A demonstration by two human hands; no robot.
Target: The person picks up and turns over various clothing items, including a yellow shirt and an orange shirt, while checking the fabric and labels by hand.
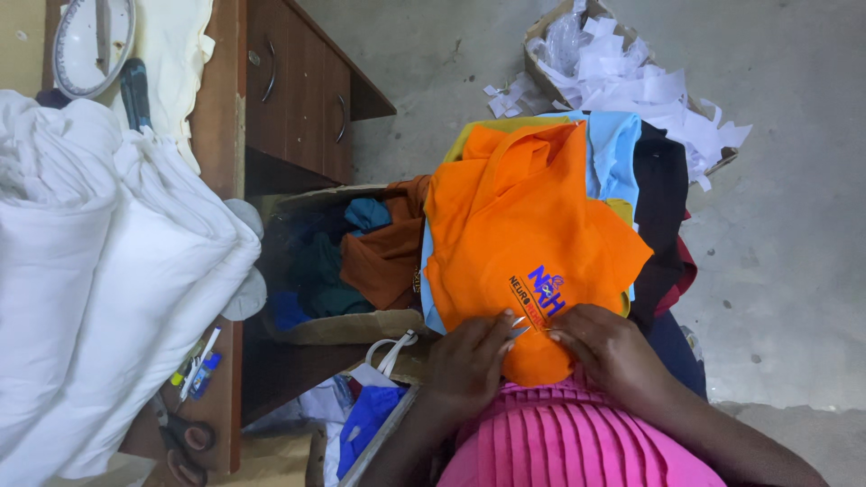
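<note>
An orange garment [519,225] with a blue and red embroidered emblem [539,294] lies across my lap, on top of light blue, yellow, black and maroon garments. My left hand [467,361] holds a small metal snipping tool [520,326] with its tips at the emblem's lower edge. My right hand [606,350] pinches the orange cloth just right of the tool. Both hands rest above my pink pleated clothing [559,433].
A cardboard box [356,326] of folded clothes stands left of my lap. A wooden desk [298,90] carries stacked white cloth [99,271], pens and scissors [185,442]. Another box with white paper scraps [622,68] sits on the concrete floor [785,225].
</note>
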